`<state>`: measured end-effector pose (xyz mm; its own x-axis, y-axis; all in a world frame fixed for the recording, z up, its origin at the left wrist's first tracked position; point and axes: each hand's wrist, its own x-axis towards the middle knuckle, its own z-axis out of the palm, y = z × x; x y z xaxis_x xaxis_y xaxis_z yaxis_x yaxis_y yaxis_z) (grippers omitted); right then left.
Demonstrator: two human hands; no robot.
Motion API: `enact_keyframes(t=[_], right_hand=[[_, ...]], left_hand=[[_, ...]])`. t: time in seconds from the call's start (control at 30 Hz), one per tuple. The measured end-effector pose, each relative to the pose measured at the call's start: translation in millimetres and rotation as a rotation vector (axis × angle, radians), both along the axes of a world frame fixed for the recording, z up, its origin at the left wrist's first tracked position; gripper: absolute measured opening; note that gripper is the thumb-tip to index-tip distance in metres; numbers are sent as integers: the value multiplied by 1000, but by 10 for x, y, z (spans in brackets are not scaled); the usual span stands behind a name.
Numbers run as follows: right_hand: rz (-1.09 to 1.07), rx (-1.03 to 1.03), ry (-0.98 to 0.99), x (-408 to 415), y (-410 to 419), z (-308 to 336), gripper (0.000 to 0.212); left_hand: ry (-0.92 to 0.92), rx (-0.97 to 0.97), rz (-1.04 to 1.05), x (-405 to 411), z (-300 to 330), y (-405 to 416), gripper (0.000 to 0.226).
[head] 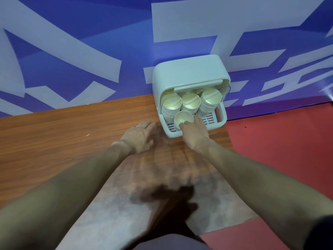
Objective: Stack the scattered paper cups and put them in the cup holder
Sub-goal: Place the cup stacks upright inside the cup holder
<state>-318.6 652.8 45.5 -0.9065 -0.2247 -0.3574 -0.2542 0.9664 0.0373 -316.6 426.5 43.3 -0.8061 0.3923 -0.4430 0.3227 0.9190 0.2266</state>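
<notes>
Paper cups fill the white cup holder (189,74), which stands at the far edge of the wooden table (54,134), right of centre in the upper half of the frame, its back against a blue wall banner (90,51) with pale grey shapes. Three tall stacks sit side by side under the holder's raised lid: the left stack (171,107), the middle stack (190,103) and the right stack (210,100), all with their mouths facing the camera. In front of them, on the slotted tray at the holder's lower edge, is a fourth, front cup stack (182,120). The right hand (195,132) reaches into the tray and pinches the rim of this front stack, thumb tip inside the mouth and the other fingers curled round the outside on the right. The left hand (138,136) lies palm down on the table just left of the holder, fingers straight and together, holding nothing and apart from the holder's wall. Both bare forearms stretch up from the bottom corners. Red floor (279,150) shows to the right of the table.
</notes>
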Motion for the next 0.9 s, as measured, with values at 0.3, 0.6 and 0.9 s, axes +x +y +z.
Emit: enact_keyframes(t=[0.3, 0.6, 0.9], right_hand=[[68, 45, -102, -218, -2, 57, 10], [66, 46, -180, -250, 78, 33, 18], [-13, -58, 49, -85, 125, 145, 28]], left_hand=[[12, -18, -4, -19, 23, -41, 76], [9, -20, -13, -30, 27, -16, 76], [81, 41, -37, -81, 94, 84, 79]])
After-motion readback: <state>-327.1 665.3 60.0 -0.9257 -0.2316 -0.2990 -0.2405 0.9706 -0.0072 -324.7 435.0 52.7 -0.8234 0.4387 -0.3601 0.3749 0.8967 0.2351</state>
